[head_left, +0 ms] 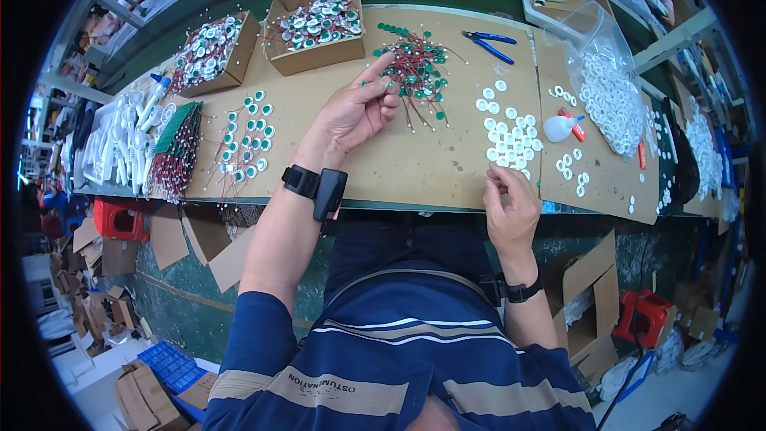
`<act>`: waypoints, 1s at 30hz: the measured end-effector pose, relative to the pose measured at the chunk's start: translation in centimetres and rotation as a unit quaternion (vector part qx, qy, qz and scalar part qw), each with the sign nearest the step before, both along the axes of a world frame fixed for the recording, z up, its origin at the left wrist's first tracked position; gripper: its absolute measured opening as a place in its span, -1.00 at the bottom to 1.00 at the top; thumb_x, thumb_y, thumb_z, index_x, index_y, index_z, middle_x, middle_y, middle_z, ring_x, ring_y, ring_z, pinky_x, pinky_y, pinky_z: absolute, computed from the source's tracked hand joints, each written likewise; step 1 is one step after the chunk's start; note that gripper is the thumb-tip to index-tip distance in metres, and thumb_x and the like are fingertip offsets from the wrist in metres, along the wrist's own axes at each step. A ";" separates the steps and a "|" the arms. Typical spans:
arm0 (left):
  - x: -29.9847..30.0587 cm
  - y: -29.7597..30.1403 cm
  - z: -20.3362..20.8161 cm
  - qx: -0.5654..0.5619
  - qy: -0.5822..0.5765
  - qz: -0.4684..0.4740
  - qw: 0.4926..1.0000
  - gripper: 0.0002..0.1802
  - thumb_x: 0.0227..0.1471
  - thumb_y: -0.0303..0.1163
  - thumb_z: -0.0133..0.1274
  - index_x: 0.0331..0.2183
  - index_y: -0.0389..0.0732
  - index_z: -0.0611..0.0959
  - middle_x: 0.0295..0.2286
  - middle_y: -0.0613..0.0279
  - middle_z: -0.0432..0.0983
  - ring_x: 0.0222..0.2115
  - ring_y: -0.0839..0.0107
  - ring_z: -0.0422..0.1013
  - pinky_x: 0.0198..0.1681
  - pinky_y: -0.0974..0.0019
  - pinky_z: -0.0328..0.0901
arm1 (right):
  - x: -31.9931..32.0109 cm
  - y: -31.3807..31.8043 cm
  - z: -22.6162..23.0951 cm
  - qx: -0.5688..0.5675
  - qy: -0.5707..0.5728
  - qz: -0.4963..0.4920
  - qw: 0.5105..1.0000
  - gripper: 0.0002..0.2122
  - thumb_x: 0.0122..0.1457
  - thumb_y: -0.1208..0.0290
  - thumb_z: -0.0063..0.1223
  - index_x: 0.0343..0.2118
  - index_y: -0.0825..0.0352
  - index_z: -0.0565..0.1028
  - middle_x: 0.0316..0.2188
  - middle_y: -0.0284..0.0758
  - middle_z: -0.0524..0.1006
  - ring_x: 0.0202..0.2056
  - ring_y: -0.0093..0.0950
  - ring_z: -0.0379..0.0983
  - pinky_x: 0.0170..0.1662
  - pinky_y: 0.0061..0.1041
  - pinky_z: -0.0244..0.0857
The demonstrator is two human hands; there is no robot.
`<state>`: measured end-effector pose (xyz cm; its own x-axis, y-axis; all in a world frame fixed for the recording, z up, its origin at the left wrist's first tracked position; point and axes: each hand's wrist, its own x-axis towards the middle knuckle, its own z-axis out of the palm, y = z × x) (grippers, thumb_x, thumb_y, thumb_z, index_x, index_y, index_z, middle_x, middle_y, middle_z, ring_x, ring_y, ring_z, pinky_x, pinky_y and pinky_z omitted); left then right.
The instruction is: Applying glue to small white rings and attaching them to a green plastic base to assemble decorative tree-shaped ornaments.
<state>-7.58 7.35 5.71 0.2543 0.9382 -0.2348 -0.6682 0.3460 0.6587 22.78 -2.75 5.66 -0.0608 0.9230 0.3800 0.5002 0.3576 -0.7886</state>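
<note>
Well, the left hand (359,116) is half curled at the edge of the tangled wired discs (419,68); the right hand (512,211), fingers bunched, is just beside the white caps (519,122). I can't tell whether either holds anything. Gentle separating, without tugging, seems wisest.

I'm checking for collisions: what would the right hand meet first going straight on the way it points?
The right hand would probably meet the nearest white rings, though depth is unclear.
</note>
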 end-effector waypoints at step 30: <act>1.4 -2.3 -2.9 0.077 0.386 0.110 0.913 -0.60 0.35 -0.47 0.00 0.18 -0.26 0.55 -0.45 0.41 0.50 -0.50 0.68 0.34 -0.43 0.57 0.25 | 3.6 3.7 -2.1 0.072 -0.127 -0.053 0.988 -0.77 0.09 0.63 0.25 -0.16 0.39 0.64 -0.18 -0.17 0.61 -0.15 -0.19 0.54 -0.14 -0.34 0.46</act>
<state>-6.23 5.05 2.77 -0.1300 0.9835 -0.1262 -0.0267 0.1237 0.9920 26.39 0.90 3.60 -0.0779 0.8667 0.4927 0.7159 0.3926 -0.5774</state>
